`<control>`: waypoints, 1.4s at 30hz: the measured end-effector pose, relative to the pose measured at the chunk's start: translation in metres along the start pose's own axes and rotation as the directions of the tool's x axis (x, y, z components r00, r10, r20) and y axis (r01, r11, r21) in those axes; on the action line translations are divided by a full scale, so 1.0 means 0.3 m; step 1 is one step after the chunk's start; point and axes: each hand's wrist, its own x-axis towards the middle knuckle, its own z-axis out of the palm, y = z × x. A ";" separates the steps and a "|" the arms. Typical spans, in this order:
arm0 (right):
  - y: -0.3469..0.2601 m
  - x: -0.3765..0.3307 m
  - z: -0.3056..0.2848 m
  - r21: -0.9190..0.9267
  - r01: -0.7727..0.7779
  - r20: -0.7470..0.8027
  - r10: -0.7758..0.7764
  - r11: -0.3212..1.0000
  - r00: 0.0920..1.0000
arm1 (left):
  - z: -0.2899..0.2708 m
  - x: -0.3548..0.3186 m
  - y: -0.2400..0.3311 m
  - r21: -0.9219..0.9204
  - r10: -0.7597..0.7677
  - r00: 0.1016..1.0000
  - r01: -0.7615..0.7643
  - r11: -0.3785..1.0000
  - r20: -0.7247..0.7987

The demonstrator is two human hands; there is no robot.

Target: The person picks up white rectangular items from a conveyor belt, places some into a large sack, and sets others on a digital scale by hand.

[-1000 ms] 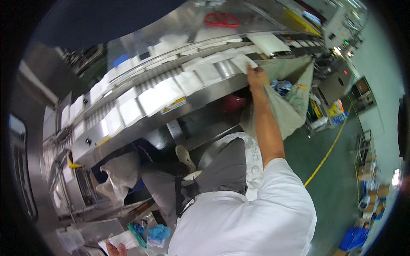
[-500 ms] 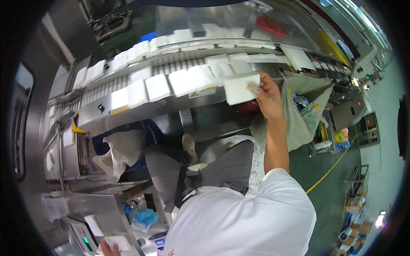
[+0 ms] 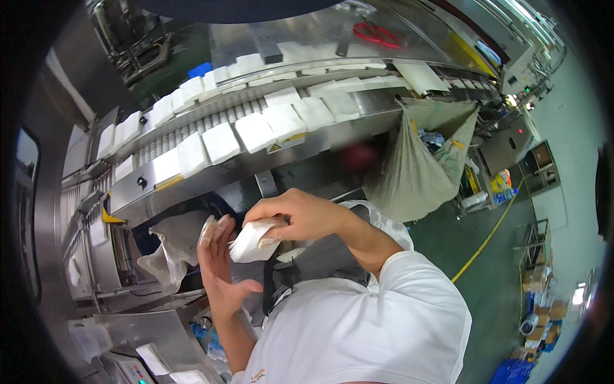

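In front of my body, my right hand (image 3: 304, 214) is closed around a stack of thin white folded sheets (image 3: 251, 248), thumb below and fingers over the top. The sheets fan apart slightly at their left end. My left hand (image 3: 219, 265) is upright just left of the stack, fingers stretched and thumb out, holding nothing; a small gap shows between it and the sheets. Pale coverings show on some fingertips. Beyond both hands, similar white stacks (image 3: 256, 132) line the near ledge of a roller conveyor (image 3: 224, 117).
A pale cloth bag (image 3: 409, 173) hangs at the conveyor's right end. Below its left part, a whitish plastic bag (image 3: 171, 246) lines a dark bin. At lower left, a scale (image 3: 132, 371) and a white stack (image 3: 153, 360) are on a metal bench. A red ring-shaped object (image 3: 376, 34) lies at the back.
My right hand has come down and left from the conveyor with the white sheets. My left hand has left a white stack on the bench beside the scale and risen to the right hand.
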 end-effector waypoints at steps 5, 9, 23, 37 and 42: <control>-0.020 -0.062 0.006 -0.206 -0.018 -0.276 -0.041 0.978 0.960 | 0.020 0.082 -0.112 0.004 0.008 0.990 -0.009 1.000 0.141; 0.005 -0.060 0.052 -0.257 -0.114 -0.499 -0.031 0.960 0.866 | 0.065 0.122 -0.122 0.053 -0.041 0.999 0.040 0.998 0.023; 0.144 -0.181 -0.049 0.510 -0.078 -0.270 0.246 0.857 0.931 | 0.154 0.192 -0.072 -0.081 -0.388 0.896 0.412 0.908 0.215; 0.652 -0.439 -1.092 0.218 -0.142 -0.974 0.206 0.966 -0.099 | 0.347 0.174 -0.165 0.169 -0.297 0.886 0.251 0.953 0.356; 0.669 -0.394 -1.073 0.301 -0.049 -0.950 0.294 0.952 -0.106 | 0.317 0.148 -0.167 0.215 -0.320 0.892 0.261 0.941 0.319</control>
